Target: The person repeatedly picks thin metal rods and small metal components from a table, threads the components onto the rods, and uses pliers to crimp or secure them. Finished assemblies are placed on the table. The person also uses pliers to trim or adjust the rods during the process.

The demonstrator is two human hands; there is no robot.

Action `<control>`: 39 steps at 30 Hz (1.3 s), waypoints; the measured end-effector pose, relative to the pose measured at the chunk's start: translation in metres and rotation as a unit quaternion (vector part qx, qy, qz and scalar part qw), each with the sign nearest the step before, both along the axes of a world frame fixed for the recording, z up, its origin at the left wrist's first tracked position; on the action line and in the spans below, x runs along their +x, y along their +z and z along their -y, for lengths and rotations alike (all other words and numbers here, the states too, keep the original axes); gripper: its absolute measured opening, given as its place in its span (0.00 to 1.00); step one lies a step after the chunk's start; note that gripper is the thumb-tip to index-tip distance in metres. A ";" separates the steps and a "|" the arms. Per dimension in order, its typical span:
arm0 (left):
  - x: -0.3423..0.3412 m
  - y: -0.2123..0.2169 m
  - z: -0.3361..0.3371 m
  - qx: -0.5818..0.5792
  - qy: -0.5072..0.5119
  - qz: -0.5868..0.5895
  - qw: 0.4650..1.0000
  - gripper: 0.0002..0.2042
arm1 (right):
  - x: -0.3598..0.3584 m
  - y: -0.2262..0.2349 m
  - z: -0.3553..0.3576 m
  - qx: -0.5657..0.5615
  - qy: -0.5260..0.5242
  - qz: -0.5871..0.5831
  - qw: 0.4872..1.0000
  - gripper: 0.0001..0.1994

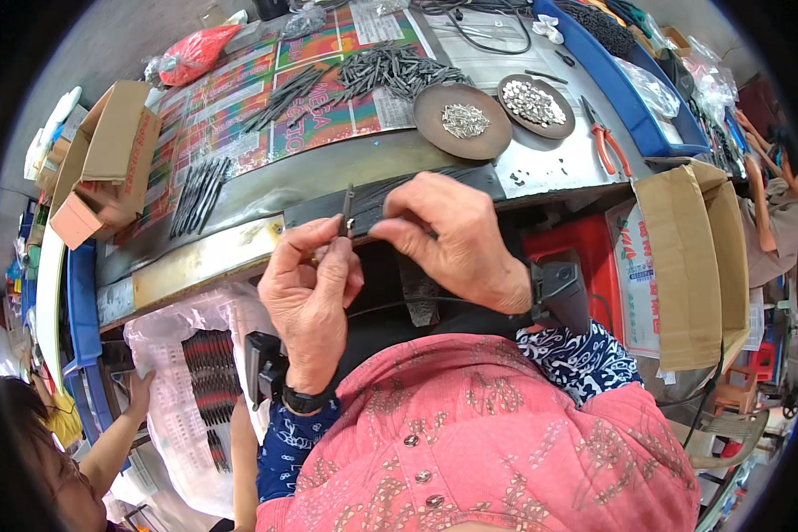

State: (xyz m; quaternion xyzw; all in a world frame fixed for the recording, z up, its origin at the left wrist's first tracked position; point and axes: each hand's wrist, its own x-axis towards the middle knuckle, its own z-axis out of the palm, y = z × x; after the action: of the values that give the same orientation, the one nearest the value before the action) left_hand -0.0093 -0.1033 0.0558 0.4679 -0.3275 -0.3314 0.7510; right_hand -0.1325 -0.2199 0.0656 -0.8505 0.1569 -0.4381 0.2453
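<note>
My left hand pinches a thin dark strip upright between thumb and fingers, with a small shiny bit at its side. Just right of it, my right hand has its fingers curled toward the thumb; whatever they hold is too small to make out. Both hands are over the table's near edge. Beyond them, a brown dish holds small metal pins, and a smaller dish holds silvery round pieces. Dark strips lie in a heap farther back, and several more form a row at left.
Orange-handled pliers lie right of the dishes, beside a long blue tray. Cardboard boxes stand at left and right. At lower left, another person's hand touches a plastic bag of stacked dark-and-red pieces.
</note>
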 end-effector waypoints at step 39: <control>0.106 -0.004 0.016 0.152 0.279 0.580 0.750 0.04 | -0.008 -0.015 0.030 0.099 -0.022 -0.048 0.994 0.07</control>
State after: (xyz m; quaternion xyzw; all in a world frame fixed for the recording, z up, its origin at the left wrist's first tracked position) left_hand 0.0968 -0.1195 0.0517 0.7484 -0.5009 0.1824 0.3946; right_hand -0.1401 -0.2503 0.0503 -0.8382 0.2300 -0.3847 0.3107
